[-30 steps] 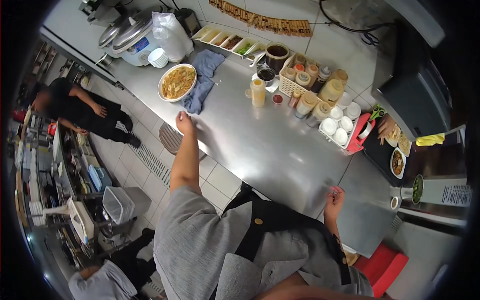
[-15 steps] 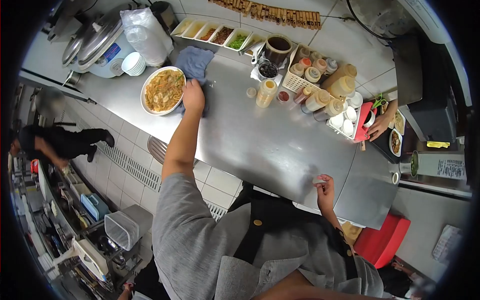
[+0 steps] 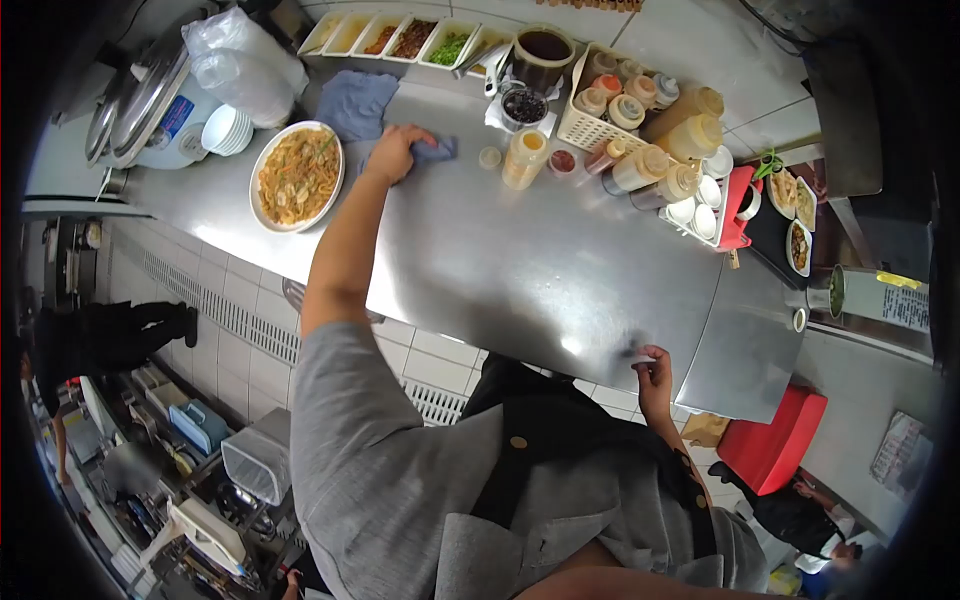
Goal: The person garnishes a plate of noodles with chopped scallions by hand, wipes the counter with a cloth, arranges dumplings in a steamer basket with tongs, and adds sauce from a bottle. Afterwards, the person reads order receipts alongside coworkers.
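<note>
My left hand (image 3: 396,152) reaches across the steel counter with its fingers closed on the lower part of a blue-grey cloth (image 3: 357,104). Just left of that cloth stands a white oval bowl (image 3: 256,205) filled with noodle-like food (image 3: 297,178). At the counter's front edge, on the right, my right hand (image 3: 654,372) is raised in a pinch. A small pale thing seems to be between its fingertips, too small to make out.
Along the wall are topping trays (image 3: 412,40), a dark sauce pot (image 3: 541,58), a basket of bottles (image 3: 590,131) and a yellowish bottle (image 3: 524,160). Stacked bowls (image 3: 227,130) stand left, white cups (image 3: 706,205) right. Another person (image 3: 115,342) is at far left.
My left hand has moved up from the front edge to the cloth, past the bowl, and the cloth's lower part has shifted right. The co-worker's hand at the right has left view.
</note>
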`<state>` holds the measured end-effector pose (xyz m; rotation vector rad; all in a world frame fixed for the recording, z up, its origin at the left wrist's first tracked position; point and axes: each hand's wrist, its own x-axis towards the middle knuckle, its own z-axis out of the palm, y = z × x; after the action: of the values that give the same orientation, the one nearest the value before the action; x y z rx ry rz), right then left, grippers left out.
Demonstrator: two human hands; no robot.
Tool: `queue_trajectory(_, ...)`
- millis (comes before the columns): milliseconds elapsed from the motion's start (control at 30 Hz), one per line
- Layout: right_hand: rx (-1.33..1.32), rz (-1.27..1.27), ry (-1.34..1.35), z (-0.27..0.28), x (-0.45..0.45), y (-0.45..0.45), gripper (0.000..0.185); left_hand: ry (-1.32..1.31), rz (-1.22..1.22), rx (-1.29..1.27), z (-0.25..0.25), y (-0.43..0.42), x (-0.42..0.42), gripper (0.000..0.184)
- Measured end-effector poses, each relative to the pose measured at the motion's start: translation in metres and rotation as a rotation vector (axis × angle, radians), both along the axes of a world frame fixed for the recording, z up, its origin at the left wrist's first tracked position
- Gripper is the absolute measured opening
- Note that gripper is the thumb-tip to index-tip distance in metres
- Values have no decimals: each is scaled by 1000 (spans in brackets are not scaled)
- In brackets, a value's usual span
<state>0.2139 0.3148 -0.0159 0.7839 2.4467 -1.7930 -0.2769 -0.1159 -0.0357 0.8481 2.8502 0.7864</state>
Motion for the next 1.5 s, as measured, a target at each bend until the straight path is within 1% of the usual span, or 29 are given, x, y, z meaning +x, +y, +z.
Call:
queue_trajectory(67,13,60,38,-6,-6,1,33,-64,20,122,6,-19,67,41)
queue_trajectory(133,-16,99,44,-1,-23,-3,33,-170,-83,248,-7,-53,147,39)
queue_trajectory(167,-16,119,47,-1,-34,-4,33,-242,-124,320,-15,-72,194,43)
queue_trajectory(200,-43,144,69,-3,-43,-4,33,-209,-13,68,22,-76,253,37)
queue_trajectory(233,-71,175,84,-6,-51,-3,33,-267,68,116,34,-93,300,32)
queue_trajectory(267,-83,215,133,-12,-57,0,33,-285,138,123,22,-127,342,32)
queue_trajectory(300,-102,261,179,-19,-63,3,33,-275,271,293,-3,-172,386,38)
queue_trajectory(333,-133,295,174,-23,-70,5,32,-363,645,365,7,-192,425,36)
queue_trajectory(367,-163,322,169,-22,-74,6,32,-345,929,362,36,-195,450,31)
queue_trajectory(400,-183,359,161,-22,-83,5,32,-249,954,69,48,-209,475,29)
queue_trajectory(433,-182,367,136,-19,-88,6,32,-254,990,59,49,-224,501,29)
queue_trajectory(500,-183,383,122,-13,-96,1,32,-340,1286,351,33,-258,537,26)
queue_trajectory(567,-193,412,155,-4,-100,0,31,-339,1310,454,11,-283,572,21)
queue_trajectory(633,-177,458,176,-1,-104,2,32,-176,1236,-157,4,-291,581,30)
queue_trajectory(700,-136,440,218,3,-104,5,32,58,1590,188,-8,-285,560,39)
queue_trajectory(800,-153,379,177,3,-93,10,35,28,1377,120,13,-254,489,36)
queue_trajectory(867,-171,431,164,0,-85,15,33,64,1144,331,42,-207,429,34)
queue_trajectory(900,-157,381,168,4,-80,16,33,52,1093,340,59,-184,398,34)
queue_trajectory(967,-168,344,86,14,-68,20,35,-105,845,552,81,-139,332,32)
queue_trajectory(1033,-132,283,100,18,-52,31,34,2,661,343,78,-103,270,37)
queue_trajectory(1067,-112,269,92,22,-43,37,33,35,587,401,59,-86,244,47)
queue_trajectory(1100,-93,255,86,27,-34,43,33,9,475,294,41,-77,219,52)
queue_trajectory(1167,-59,158,113,27,-11,57,32,160,470,-370,-19,-45,194,50)
queue_trajectory(1200,-58,108,95,29,1,63,32,158,545,-351,-21,-18,194,47)
queue_trajectory(1233,-60,63,77,32,15,69,32,259,629,-271,-39,-1,189,48)
queue_trajectory(1300,-3,-12,85,35,45,82,31,276,808,-256,-39,57,206,45)
queue_trajectory(1367,24,-132,104,27,78,96,30,283,745,-271,-21,131,247,43)
queue_trajectory(1400,-52,-237,135,27,92,96,30,338,628,-213,-22,166,267,42)
queue_trajectory(1500,-48,-383,80,19,131,103,31,394,299,-85,-32,265,310,43)
